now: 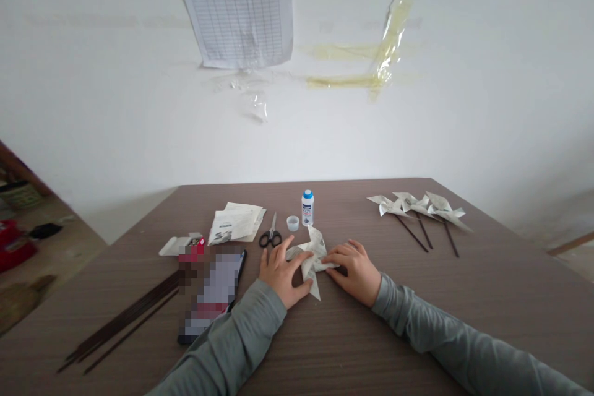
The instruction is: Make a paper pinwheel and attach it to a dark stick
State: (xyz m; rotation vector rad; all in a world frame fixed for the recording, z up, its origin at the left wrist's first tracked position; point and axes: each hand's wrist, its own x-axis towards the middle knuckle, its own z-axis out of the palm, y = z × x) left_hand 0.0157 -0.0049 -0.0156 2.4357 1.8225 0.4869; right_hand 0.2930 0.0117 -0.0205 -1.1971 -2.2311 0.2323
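Both hands rest flat on a folded paper pinwheel [312,260] at the worktop's [352,346] near middle: left hand [281,272] fingers spread across it, right hand [355,269] fingers together pressing its edge. The folding looks nearly done; glue bottle [307,207] and sticks [125,318] lie within reach.

You've got a long-sleeved top on, grey-green, plain, no print or logo visible. Both sleeves run down to the wrists w/ soft folds and creases along the forearms; cuffs sit snug, no buttons or stitching detail clear enough to tell. Your left hand [281,273] and right hand [355,271] are bare: no gloves, rings or watch showing.
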